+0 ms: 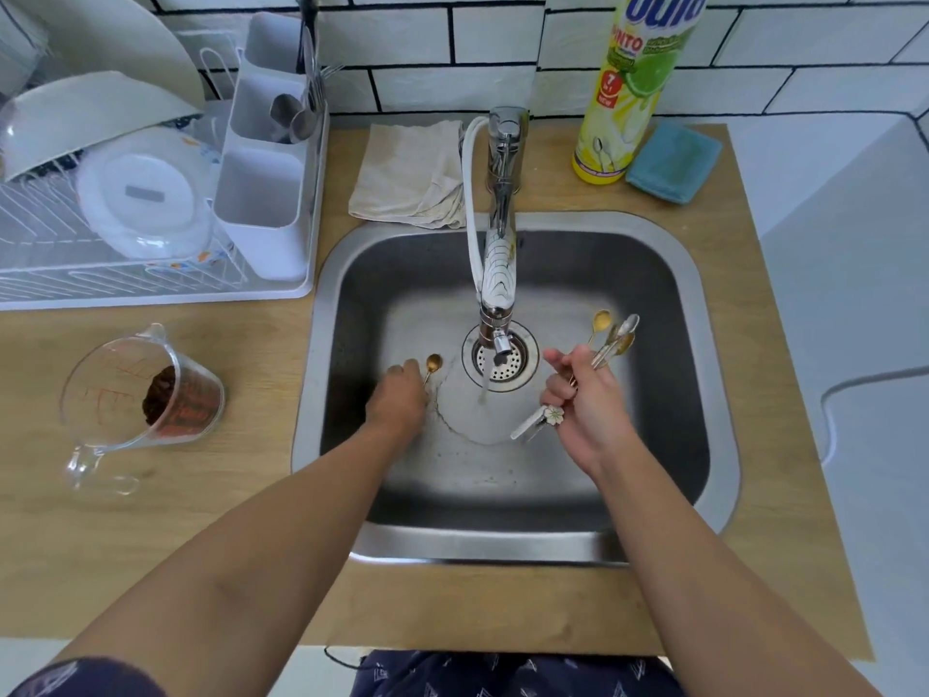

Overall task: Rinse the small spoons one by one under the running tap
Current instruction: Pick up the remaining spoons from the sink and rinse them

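Water runs from the chrome tap [499,228] onto the drain [500,362] of the steel sink [693,314]. My left hand [397,399] is left of the stream and holds one small gold spoon [433,363], bowl pointing up. To the right of the stream, my right hand [585,394] grips a bunch of several small spoons [614,333], gold and silver, bowls fanned out above the fingers. Their handle ends, one with a white flower [553,414], stick out below the hand. Neither hand is under the water.
A white dish rack [151,274] with plates and a cutlery holder [266,158] stands at the left. A glass measuring jug [135,394] lies on the wooden counter. A cloth [407,173], a yellow detergent bottle [628,88] and a blue sponge [673,161] are behind the sink.
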Action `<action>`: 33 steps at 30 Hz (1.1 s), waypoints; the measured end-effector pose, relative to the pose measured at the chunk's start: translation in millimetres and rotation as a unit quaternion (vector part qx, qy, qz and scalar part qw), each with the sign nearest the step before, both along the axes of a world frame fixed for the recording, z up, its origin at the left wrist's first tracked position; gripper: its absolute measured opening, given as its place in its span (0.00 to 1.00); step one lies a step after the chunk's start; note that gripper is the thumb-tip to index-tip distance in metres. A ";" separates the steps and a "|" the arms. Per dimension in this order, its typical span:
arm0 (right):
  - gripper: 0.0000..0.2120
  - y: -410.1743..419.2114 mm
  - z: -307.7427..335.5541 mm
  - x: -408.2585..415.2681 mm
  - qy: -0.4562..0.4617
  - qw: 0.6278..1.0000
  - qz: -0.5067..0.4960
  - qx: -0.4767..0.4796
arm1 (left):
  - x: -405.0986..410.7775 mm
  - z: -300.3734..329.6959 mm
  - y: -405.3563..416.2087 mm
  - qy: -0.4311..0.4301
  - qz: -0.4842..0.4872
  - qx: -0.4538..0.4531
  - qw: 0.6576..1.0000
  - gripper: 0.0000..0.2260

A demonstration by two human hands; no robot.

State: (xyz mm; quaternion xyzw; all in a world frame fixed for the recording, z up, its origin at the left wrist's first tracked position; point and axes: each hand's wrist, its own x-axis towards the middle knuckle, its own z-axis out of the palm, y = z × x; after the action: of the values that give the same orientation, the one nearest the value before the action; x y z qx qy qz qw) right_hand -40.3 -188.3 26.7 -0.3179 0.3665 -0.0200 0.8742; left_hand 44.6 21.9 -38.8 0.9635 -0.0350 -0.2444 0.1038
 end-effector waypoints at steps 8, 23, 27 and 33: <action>0.10 -4.7 -3.1 0.8 0.057 0.998 0.009 -0.005 | -5.0 16.8 -18.2 0.027 -0.152 -0.034 0.987 0.03; 0.12 41.7 -3.9 3.8 0.146 0.933 0.223 -0.241 | -58.2 72.9 -24.0 0.168 0.128 -0.340 0.916 0.02; 0.06 52.3 -4.1 11.5 0.132 0.932 0.208 -0.267 | -62.3 82.3 -19.6 0.150 0.127 -0.338 0.920 0.02; 0.04 54.1 -3.9 11.3 0.105 0.925 0.232 -0.283 | -62.5 91.1 -18.3 0.145 0.142 -0.344 0.917 0.04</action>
State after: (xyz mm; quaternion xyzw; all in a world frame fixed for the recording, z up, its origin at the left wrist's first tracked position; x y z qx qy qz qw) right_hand -29.0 -134.3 22.8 -0.6282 0.3510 0.1144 0.6849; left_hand -17.9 3.6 52.3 0.8174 0.0354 -0.3370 0.4659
